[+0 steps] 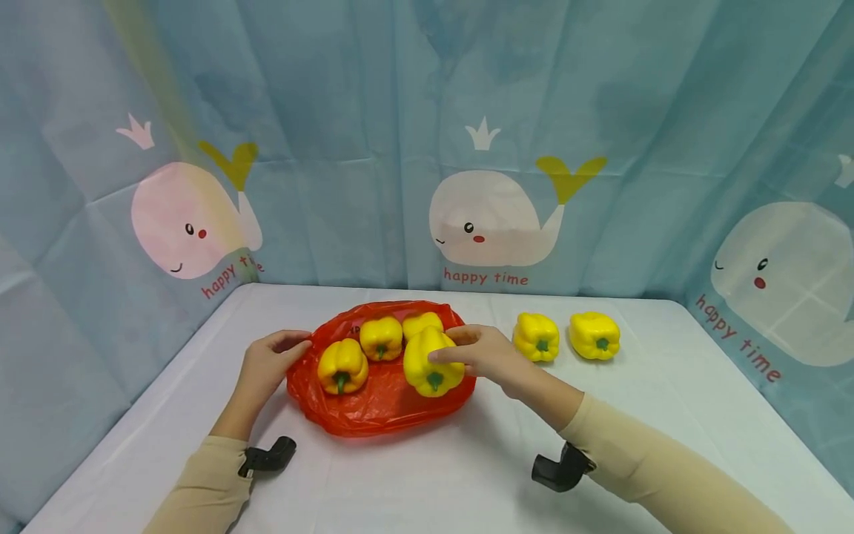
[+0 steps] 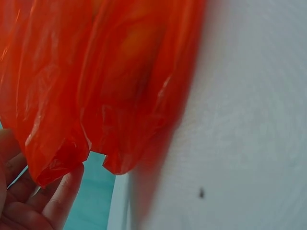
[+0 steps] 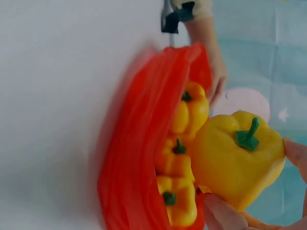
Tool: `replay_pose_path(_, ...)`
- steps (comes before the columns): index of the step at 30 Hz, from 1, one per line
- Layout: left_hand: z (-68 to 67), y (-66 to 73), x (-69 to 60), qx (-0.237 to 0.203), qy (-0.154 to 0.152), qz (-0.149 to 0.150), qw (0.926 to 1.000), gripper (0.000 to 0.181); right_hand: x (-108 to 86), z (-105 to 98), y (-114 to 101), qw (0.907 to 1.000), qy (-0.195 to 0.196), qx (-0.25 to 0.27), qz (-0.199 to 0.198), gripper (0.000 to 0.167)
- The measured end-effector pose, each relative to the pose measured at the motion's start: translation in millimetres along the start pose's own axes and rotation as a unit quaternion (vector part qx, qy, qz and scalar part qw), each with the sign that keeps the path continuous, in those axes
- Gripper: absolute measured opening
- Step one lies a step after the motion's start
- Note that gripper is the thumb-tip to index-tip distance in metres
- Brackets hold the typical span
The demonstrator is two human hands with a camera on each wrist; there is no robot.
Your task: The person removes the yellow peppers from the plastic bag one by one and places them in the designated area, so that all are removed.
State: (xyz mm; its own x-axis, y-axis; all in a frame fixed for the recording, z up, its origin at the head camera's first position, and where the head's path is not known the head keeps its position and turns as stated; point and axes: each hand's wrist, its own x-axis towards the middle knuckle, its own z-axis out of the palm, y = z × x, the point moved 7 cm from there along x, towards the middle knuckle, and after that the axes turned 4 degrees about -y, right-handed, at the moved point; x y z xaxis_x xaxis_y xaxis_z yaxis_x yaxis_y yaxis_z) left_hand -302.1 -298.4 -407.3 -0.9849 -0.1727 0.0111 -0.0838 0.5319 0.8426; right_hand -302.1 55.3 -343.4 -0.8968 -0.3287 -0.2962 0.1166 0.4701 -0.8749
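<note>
A red plastic bag [image 1: 373, 415] lies spread with its mouth up on the white table, and three yellow bell peppers with green stems sit inside it. Over the bag's right side my right hand [image 1: 483, 352] holds another yellow bell pepper [image 1: 430, 363]; the right wrist view shows this pepper [image 3: 240, 155] between thumb and fingers. At the bag's left edge my left hand [image 1: 267, 367] grips the rim. The left wrist view has the fingers [image 2: 62, 196] curled at the bag's crumpled edge [image 2: 62, 158], partly hidden by the plastic.
Two more yellow bell peppers, one nearer [image 1: 537, 337] and one farther right [image 1: 594, 335], stand on the white table [image 1: 400, 489] to the right of the bag. A blue curtain [image 1: 333, 222] printed with whales hangs behind and at both sides.
</note>
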Motion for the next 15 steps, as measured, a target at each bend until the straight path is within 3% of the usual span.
replay_pose_path(15, -3.0, -8.5, 2.4, -0.056, 0.002, 0.0, 0.9984, 0.056, -28.3, -65, 19, 0.9995, 0.029, 0.001, 0.009, 0.071)
